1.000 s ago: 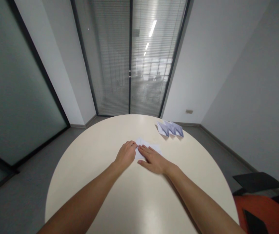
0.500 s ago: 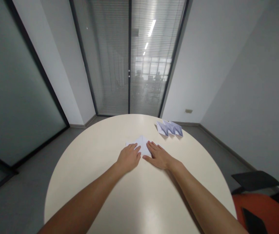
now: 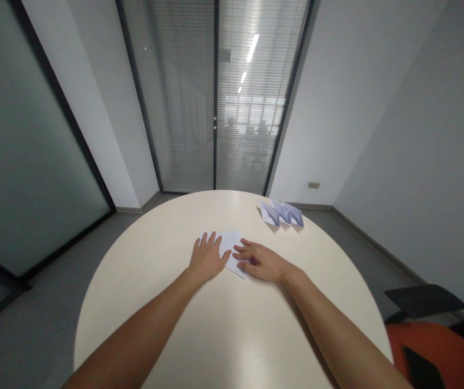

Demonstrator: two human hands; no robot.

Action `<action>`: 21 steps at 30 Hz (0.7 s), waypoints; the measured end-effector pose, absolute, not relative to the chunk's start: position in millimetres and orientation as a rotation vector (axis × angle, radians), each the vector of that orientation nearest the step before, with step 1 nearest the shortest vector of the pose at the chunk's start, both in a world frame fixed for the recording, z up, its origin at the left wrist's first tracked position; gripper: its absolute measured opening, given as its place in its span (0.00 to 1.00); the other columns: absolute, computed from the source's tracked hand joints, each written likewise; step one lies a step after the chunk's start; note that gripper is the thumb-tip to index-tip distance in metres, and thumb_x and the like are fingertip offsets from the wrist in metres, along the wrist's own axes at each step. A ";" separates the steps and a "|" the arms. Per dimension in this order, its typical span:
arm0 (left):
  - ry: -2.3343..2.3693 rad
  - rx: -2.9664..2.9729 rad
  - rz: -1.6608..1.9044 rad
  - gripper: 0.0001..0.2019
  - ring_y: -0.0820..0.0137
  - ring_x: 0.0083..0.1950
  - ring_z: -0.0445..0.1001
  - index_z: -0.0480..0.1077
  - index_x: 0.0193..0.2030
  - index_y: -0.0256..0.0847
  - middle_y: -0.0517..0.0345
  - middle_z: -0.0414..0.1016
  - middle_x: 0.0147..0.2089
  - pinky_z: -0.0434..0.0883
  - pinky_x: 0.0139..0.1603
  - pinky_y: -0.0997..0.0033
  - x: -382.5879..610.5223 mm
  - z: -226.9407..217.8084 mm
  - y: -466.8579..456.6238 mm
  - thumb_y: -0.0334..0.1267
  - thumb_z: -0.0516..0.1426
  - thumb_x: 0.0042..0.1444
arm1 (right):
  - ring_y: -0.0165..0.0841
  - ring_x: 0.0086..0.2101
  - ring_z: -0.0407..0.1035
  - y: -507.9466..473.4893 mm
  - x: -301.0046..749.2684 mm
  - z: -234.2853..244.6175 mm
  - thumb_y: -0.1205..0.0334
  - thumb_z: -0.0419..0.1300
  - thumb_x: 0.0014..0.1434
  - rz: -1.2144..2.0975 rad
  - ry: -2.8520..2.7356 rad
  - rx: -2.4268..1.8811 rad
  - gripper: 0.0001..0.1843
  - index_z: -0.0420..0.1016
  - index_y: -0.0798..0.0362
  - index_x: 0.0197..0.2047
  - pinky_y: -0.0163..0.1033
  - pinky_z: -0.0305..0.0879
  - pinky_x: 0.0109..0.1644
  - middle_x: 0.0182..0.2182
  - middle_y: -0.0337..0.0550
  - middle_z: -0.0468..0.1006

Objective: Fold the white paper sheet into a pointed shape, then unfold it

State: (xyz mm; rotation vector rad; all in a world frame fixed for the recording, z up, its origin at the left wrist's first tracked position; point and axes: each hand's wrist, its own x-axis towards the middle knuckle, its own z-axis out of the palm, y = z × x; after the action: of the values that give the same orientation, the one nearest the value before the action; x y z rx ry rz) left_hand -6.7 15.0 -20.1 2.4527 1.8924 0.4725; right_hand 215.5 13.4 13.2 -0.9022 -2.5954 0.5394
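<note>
A round cream table stood on a grey floor. Behind it, dark-framed glass doors with lowered blinds showed ceiling strip lights in the space beyond. A frosted glass panel filled the left side, and plain white walls closed the right, with a small socket set low. An orange chair with a black armrest sat at the lower right.

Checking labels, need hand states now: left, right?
Left hand: open, flat on the folded white paper.
Right hand: fingers curled on the same paper; grip cannot be told.
</note>
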 end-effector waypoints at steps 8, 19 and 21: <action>1.917 2.433 0.542 0.26 0.50 0.67 0.63 0.68 0.64 0.38 0.38 0.67 0.65 0.59 0.66 0.50 -6.6 -16.1 15.1 0.52 0.52 0.65 | 0.44 0.60 0.67 16.3 216.4 3.3 0.64 0.61 0.58 0.584 -2.475 -0.990 0.21 0.79 0.49 0.55 0.52 0.62 0.66 0.58 0.47 0.76; 1.623 2.669 0.496 0.16 0.55 0.59 0.68 0.73 0.56 0.40 0.45 0.73 0.59 0.68 0.59 0.56 1.7 -10.6 2.0 0.40 0.50 0.67 | 0.46 0.61 0.66 24.3 222.8 -4.8 0.57 0.63 0.58 0.424 -2.482 -0.961 0.29 0.71 0.52 0.62 0.54 0.61 0.66 0.59 0.52 0.74; 1.596 2.673 0.497 0.16 0.55 0.59 0.68 0.73 0.56 0.41 0.46 0.73 0.59 0.69 0.58 0.57 2.7 -9.7 0.9 0.40 0.50 0.67 | 0.47 0.61 0.65 24.2 223.0 -5.2 0.56 0.63 0.59 0.414 -2.485 -0.972 0.28 0.72 0.53 0.62 0.54 0.60 0.66 0.60 0.53 0.74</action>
State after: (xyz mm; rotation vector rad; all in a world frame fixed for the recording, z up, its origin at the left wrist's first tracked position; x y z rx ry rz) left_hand 2.7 0.9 -9.7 2.6734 1.5960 0.4970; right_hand 223.0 24.2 -5.2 -0.9722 -2.4851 0.4143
